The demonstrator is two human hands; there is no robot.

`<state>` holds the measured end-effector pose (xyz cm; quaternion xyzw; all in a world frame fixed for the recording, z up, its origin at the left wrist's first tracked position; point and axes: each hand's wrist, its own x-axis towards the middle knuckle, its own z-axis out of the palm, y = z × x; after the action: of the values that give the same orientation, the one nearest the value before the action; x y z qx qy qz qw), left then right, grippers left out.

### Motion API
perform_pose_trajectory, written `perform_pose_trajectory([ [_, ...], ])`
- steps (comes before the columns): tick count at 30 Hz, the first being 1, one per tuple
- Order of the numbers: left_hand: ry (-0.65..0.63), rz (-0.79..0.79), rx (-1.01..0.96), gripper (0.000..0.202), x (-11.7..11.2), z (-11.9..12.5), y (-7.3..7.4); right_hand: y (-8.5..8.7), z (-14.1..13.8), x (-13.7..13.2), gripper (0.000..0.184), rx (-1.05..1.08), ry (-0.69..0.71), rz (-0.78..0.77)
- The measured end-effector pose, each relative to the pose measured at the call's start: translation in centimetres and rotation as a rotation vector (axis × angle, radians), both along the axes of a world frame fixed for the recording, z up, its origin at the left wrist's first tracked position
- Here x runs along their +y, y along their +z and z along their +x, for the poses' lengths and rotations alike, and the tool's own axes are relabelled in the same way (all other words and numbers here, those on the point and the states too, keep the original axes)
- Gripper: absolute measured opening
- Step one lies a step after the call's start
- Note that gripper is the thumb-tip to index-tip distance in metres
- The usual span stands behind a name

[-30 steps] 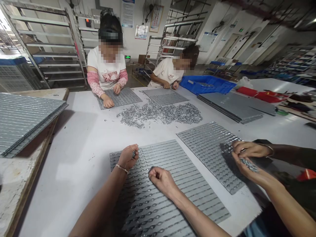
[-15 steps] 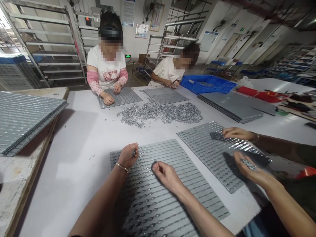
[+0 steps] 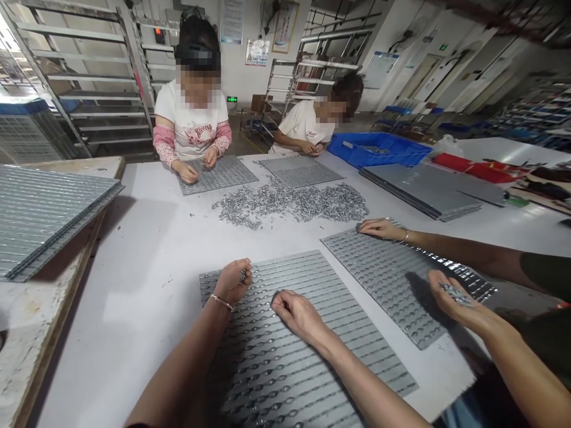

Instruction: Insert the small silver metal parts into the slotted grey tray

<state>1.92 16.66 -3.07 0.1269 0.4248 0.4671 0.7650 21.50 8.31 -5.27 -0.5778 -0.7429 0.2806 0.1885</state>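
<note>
A grey ridged tray (image 3: pixel 312 351) with rows of small slots lies on the white table right in front of me. My left hand (image 3: pixel 232 280) rests on the tray's far left corner, curled shut around a handful of small metal pieces. My right hand (image 3: pixel 298 314) lies on the tray's middle with the fingers pinched together; whatever is in them is too small to make out. A heap of small silvery metal pieces (image 3: pixel 292 204) lies on the table beyond the tray.
A co-worker's hands (image 3: pixel 448 294) work a second grey tray (image 3: pixel 401 279) at my right. Two people sit across the table at further trays (image 3: pixel 218 173). A stack of trays (image 3: pixel 40 214) sits at the left; a blue bin (image 3: pixel 379 148) and flat grey sheets (image 3: pixel 423 193) at the far right.
My right hand shifted slightly along the tray. The co-worker's far hand moved from beside the near hand out to the far corner of the second tray.
</note>
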Motion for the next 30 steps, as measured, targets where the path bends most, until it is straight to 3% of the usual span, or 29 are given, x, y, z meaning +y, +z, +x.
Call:
perform_pose_trajectory([
  [6,-0.006,0.045,-0.018,0.015,0.1,-0.1,0.2,-0.3,0.4,-0.7,0.017,0.033,-0.004,-0.044],
  [12,-0.038,0.142,0.023,0.022,-1.0,-1.4,2.0,-0.2,-0.1,-0.5,0.016,-0.010,0.008,-0.033],
  [17,-0.078,0.174,0.086,0.040,-4.9,-3.0,3.1,0.1,-0.5,0.0,0.011,-0.022,-0.025,-0.066],
  [20,-0.057,0.156,0.099,0.049,-8.1,-3.1,2.9,1.1,-0.6,-0.3,0.012,0.142,-0.080,-0.065],
  [23,-0.045,0.111,0.079,0.051,-11.0,-2.1,2.4,3.0,-0.8,-1.6,0.022,0.438,-0.119,-0.094],
  [26,-0.061,0.086,0.088,0.051,-13.3,-0.3,1.8,4.7,-1.5,-3.9,0.032,0.655,-0.083,-0.253],
  [30,-0.025,0.150,0.104,0.050,-15.7,2.4,1.1,4.7,-2.7,-7.1,0.034,0.798,-0.132,-0.267],
])
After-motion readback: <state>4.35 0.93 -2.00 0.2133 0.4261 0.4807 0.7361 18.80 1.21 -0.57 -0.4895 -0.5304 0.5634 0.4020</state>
